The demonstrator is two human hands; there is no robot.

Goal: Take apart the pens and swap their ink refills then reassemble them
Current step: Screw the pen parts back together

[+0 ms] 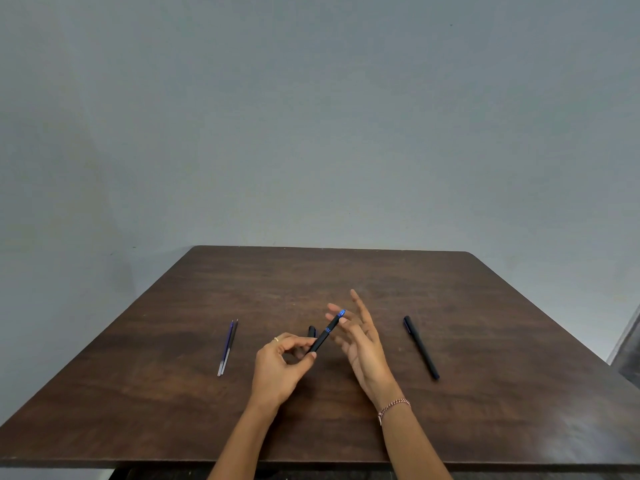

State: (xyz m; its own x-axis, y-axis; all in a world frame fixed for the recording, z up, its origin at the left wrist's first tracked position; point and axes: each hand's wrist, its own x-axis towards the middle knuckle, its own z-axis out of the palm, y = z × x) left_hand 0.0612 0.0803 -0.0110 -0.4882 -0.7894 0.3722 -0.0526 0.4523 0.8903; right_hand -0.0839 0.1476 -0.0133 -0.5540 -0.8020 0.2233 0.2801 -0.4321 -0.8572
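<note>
My left hand point(282, 367) pinches the lower end of a black pen barrel point(325, 332) whose blue tip points up and to the right. Beside that tip my right hand point(360, 337) is held up with its fingers spread and straight, holding nothing. Two thin ink refills point(227, 347) lie side by side on the table at the left. A second black pen point(421, 347) lies capped on the table at the right. A small black cap point(312, 331) sits on the table just behind my left hand, partly hidden.
The dark brown wooden table point(329, 275) stands against a plain grey wall point(311, 116). Its near edge runs across the bottom of the view. A grey object point(628, 351) shows at the right edge beyond the table's corner.
</note>
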